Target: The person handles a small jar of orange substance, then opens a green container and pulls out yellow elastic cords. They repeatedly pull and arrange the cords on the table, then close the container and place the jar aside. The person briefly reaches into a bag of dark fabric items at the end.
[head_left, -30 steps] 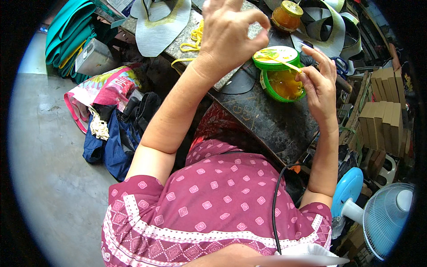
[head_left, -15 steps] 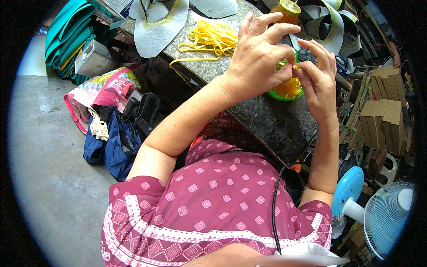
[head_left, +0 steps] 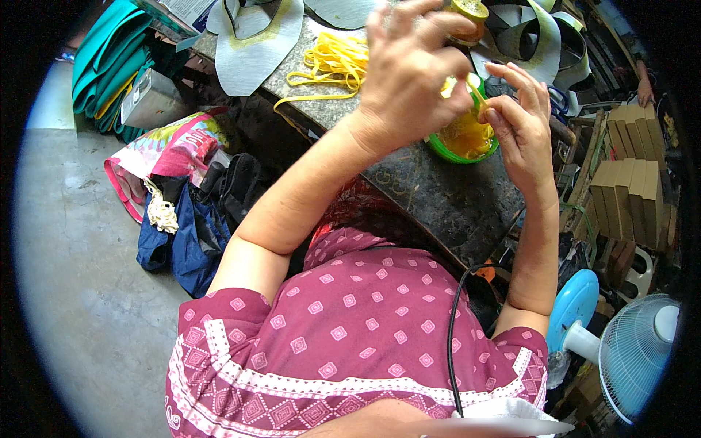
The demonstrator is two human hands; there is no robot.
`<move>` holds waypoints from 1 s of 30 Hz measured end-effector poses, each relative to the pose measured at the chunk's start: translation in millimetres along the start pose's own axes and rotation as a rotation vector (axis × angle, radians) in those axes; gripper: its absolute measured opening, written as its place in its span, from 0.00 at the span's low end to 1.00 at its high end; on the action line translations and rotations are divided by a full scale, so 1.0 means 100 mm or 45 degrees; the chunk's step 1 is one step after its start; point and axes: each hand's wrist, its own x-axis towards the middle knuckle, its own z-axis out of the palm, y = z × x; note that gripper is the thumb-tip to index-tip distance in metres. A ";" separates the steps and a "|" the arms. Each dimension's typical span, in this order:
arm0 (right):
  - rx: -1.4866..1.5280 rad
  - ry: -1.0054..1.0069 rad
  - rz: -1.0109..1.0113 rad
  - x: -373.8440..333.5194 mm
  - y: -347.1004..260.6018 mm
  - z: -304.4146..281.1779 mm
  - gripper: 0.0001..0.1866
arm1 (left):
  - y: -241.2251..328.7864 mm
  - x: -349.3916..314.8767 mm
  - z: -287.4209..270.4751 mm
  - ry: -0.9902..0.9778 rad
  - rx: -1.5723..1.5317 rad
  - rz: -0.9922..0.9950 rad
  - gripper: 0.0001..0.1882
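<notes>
A short length of thin yellow strip (head_left: 477, 96) runs between my two hands above a green bowl (head_left: 442, 151). My right hand (head_left: 522, 131) pinches its lower end between thumb and forefinger, the other fingers loosely curled. My left hand (head_left: 409, 80) is blurred by motion; its thumb and forefinger close near the strip's upper end, the other fingers spread upward. Yellow pieces (head_left: 467, 137) lie in the bowl, partly hidden by the left hand. Left of that hand, a loose heap of flat yellow strips (head_left: 332, 60) rests on the speckled grey tabletop (head_left: 296, 86), one strip trailing toward the edge.
Grey cut-out pieces (head_left: 255, 62) lie at the table's far side. A jar with a yellow lid (head_left: 469, 10) stands behind the bowl. Blue-handled scissors (head_left: 559, 101) lie at right, near stacked brown boxes (head_left: 626, 201). A fan (head_left: 639, 358) stands lower right; bags (head_left: 175, 157) sit at left.
My left hand has moved left and slightly up, away from my right hand, so more of the strip shows between them. The right hand has barely moved, and more of the bowl is visible.
</notes>
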 end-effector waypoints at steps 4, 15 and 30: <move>0.069 -0.019 0.026 -0.06 0.07 0.02 0.08 | -0.42 0.06 -0.22 0.184 0.199 -0.118 0.03; 0.075 0.011 0.067 -0.12 0.13 0.04 0.06 | -0.78 -0.16 -0.42 0.103 0.617 -0.282 0.17; -0.001 0.006 0.014 -0.03 0.02 -0.05 0.07 | 0.13 -0.12 0.16 0.042 -0.145 -0.022 0.04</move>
